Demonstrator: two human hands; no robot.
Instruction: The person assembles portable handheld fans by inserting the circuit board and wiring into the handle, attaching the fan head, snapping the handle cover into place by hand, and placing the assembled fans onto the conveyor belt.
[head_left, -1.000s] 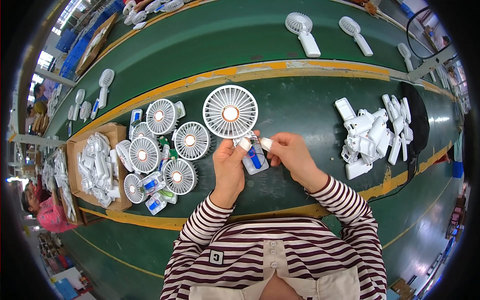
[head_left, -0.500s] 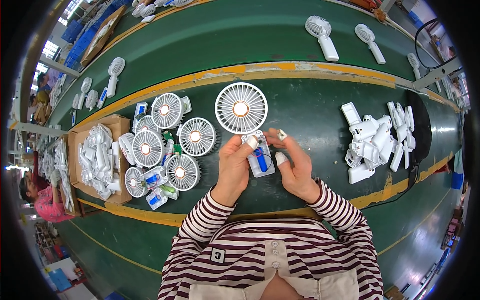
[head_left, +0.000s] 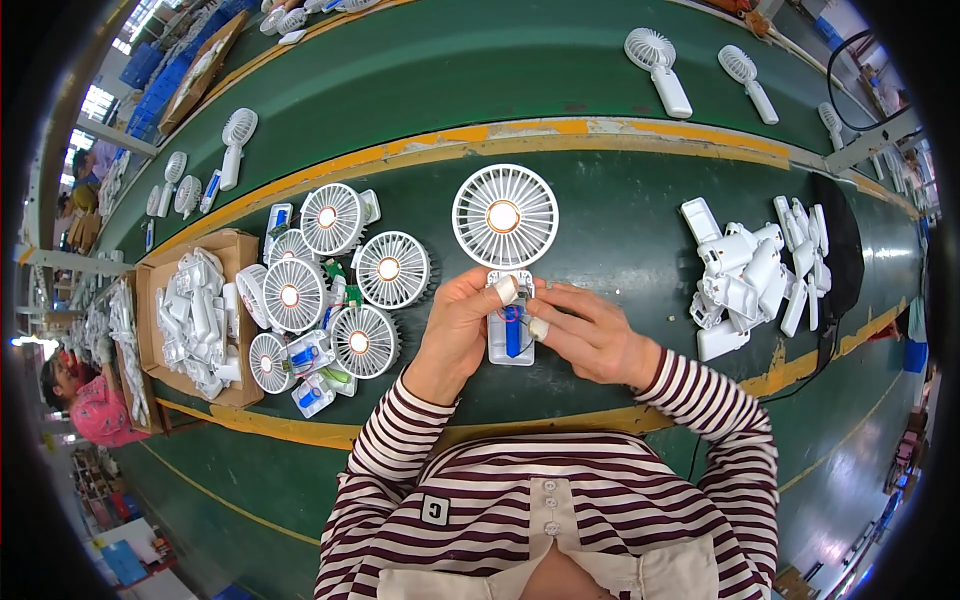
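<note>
In front of me lies a handheld fan with a round white head (head_left: 505, 216) and an opened handle (head_left: 511, 350), inside which a blue battery (head_left: 513, 332) and thin wires show. My left hand (head_left: 458, 318) grips the handle at its top, the taped thumb pressed over it below the head. At the handle's other side is my right hand (head_left: 596, 338), its fingers drawn together against the upper edge. Tape covers some of its fingertips; what lies between them is hidden. More fan heads (head_left: 392, 269) with opened handles are heaped to the left.
A cardboard box (head_left: 246, 250) of white casings stands at the far left. White handle shells (head_left: 740, 280) are piled at the right beside a black object (head_left: 840, 250). Assembled fans (head_left: 660, 72) lie on the green belt beyond a yellow-edged ledge. A person in pink (head_left: 100, 405) sits far left.
The fan has shifted slightly right and its handle is straighter toward me. My right hand has closed in, its spread fingers now together against the handle. Fans on the belt have moved right.
</note>
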